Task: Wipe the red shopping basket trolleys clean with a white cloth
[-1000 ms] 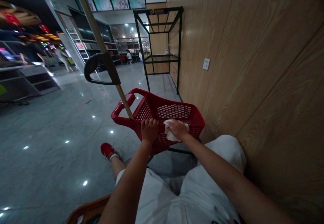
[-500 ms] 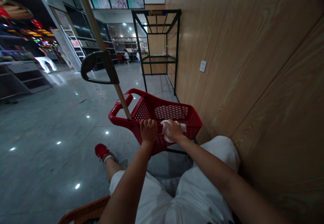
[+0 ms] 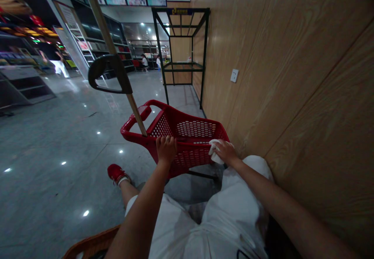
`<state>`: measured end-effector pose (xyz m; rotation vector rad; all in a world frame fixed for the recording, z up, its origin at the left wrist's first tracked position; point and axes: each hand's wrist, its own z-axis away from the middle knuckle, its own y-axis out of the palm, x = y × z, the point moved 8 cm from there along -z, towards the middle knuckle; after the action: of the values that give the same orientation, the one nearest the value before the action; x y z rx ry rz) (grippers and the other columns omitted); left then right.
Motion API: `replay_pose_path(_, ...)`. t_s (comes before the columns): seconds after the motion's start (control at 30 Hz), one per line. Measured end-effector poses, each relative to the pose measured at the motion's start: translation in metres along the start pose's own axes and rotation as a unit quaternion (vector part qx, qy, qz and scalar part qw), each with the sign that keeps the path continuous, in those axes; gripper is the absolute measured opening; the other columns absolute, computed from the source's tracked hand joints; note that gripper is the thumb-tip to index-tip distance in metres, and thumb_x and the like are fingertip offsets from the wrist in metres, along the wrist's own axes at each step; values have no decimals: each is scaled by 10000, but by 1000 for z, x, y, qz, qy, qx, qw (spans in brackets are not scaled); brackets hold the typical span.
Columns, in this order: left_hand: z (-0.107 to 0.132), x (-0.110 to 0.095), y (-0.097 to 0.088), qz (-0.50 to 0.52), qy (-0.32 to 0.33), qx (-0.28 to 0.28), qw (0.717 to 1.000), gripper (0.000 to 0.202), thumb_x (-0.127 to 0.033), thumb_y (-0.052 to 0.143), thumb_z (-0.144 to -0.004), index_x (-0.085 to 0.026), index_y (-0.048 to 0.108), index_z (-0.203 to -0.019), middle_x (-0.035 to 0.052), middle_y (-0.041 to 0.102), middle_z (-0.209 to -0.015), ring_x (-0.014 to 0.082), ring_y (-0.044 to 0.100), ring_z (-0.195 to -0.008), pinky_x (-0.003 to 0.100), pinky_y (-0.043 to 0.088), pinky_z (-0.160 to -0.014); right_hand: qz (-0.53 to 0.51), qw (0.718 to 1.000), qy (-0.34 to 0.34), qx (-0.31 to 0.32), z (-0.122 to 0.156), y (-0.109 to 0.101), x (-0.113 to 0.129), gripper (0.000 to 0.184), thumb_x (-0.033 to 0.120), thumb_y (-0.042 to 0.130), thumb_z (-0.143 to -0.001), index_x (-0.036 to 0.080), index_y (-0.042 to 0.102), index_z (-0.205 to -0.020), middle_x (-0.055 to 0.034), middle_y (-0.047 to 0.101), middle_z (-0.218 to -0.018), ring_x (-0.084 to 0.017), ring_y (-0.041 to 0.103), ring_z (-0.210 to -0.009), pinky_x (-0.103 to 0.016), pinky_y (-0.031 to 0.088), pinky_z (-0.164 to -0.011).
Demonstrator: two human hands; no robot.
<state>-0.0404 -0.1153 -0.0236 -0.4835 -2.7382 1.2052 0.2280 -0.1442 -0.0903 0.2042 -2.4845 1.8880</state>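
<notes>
A red plastic shopping cart [image 3: 193,159] with perforated sides stands just in front of my knees. My left hand [image 3: 166,148] is closed over the cart's near rim, fingers curled to the inside. Farther right along that rim, my right hand [image 3: 224,151] presses a white cloth [image 3: 215,156] against the edge near the cart's front corner. Part of the cloth hangs down the outer side. A wooden pole [image 3: 101,15] with a dark loop-shaped handle [image 3: 112,75] rises at a slant from the cart's handle end; its lower end is hidden behind the rim.
A wood-panelled wall [image 3: 263,75] with a socket [image 3: 234,75] runs close on my right. Beyond the cart stands a black metal frame [image 3: 182,70]. An orange-brown basket [image 3: 87,243] is at my lower left. A person [image 3: 54,58] is at the far left.
My right hand has slid the cloth rightward along the rim to the cart's front corner. My left hand keeps its hold. The view has shifted slightly.
</notes>
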Motion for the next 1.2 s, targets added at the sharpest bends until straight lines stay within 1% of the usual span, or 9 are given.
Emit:
replay_pose_path(0.07,-1,-2,0,-6,-10,-9,1000,282,-286,366,-901,-213,616,-792,97,625,-862,257,513,-901,459,267,-992,2,1000,15,1,-3,-2,13,344,388,404,-918,270,560,-1201,-57,558,-1209,-216,502,-1065,-345,344,-906)
replay_pose_path(0.23,-1,-5,-4,-21,-20,-18,999,268,-274,387,-888,-204,616,-769,97,628,-853,264,516,-904,462,269,-989,-37,999,-34,-17,-29,-2,125,368,371,338,-943,313,471,-1281,-49,489,-1294,-227,472,-1099,-388,313,-947)
replay_pose_path(0.33,0,-4,-6,-18,-6,-5,1000,262,-280,388,-888,-205,618,-786,101,633,-874,266,515,-912,464,271,-986,-43,998,-11,-36,-38,-1,157,386,393,312,-948,295,459,-1291,-72,450,-1336,-252,464,-1107,-425,319,-942)
replay_pose_path(0.43,0,2,-4,-5,13,15,1000,267,-289,376,-896,-213,618,-813,105,633,-902,266,517,-936,472,273,-985,-47,996,-68,-18,-37,3,145,406,402,402,-920,304,441,-1312,-62,487,-1304,-231,490,-1086,-375,350,-922)
replay_pose_path(0.63,-6,24,5,29,25,28,999,235,-360,437,-882,-216,623,-880,119,620,-1018,286,494,-1084,511,224,-1061,-11,998,-54,25,-8,11,18,384,320,430,-904,273,491,-1280,-54,537,-1261,-210,516,-1077,-329,385,-895)
replay_pose_path(0.73,-15,35,11,50,25,28,998,234,-359,454,-879,-232,618,-988,112,575,-1197,292,377,-1267,540,155,-1099,8,999,-27,25,1,14,-13,388,238,407,-899,259,501,-1275,-61,552,-1239,-207,512,-1081,-326,384,-902)
replay_pose_path(0.87,-22,41,15,44,-49,15,998,328,-297,405,-896,-235,579,-1167,117,454,-1379,295,203,-1384,575,115,-1103,31,999,29,1,-4,16,7,409,184,353,-902,283,515,-1264,-69,579,-1175,-223,532,-1014,-356,383,-889)
replay_pose_path(1.0,-12,0,31,39,-52,61,996,472,-315,396,-899,-195,434,-1354,120,289,-1495,290,130,-1411,544,118,-1122,37,999,22,-3,-6,18,58,458,133,336,-892,237,473,-1317,-118,571,-1172,-232,541,-995,-387,355,-934)
replay_pose_path(1.2,15,-45,51,67,-51,163,983,518,-422,286,-932,-189,397,-1382,108,286,-1496,276,186,-1401,549,145,-1122,-19,984,-176,15,8,23,113,539,201,417,-908,267,298,-1430,-104,524,-1286,-207,529,-1080,-341,406,-915)
